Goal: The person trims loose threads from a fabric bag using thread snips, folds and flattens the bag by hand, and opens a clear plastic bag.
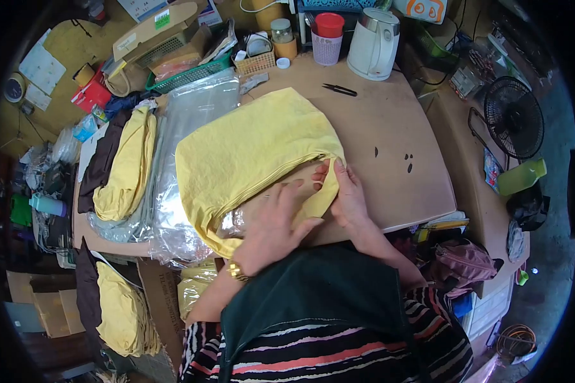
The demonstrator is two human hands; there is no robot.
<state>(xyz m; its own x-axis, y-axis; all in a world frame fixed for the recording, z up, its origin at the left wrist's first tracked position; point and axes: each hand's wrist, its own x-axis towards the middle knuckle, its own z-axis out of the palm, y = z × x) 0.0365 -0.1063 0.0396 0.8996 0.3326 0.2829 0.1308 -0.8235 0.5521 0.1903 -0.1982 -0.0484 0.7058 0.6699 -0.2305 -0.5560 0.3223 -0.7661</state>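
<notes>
A yellow cloth shoulder bag (255,143) lies flat on the brown tabletop, its curved zipped opening facing me. My right hand (348,195) grips the bag's strap near its right end, with the thumb on top and the fingertips behind the cloth. My left hand (271,223) is over the strap loop below the opening, fingers apart and slightly blurred. Nothing shows in its grasp, and part of the strap is hidden beneath it. Beyond the bag, a pair of black thread snips (340,89) rests on the table.
Clear plastic bags (188,166) lie left of the bag, beside a stack of folded yellow and dark brown cloth bags (126,166). A white electric kettle (374,45) and a lilac cup (326,50) stand at the back. A black fan (513,118) is at right.
</notes>
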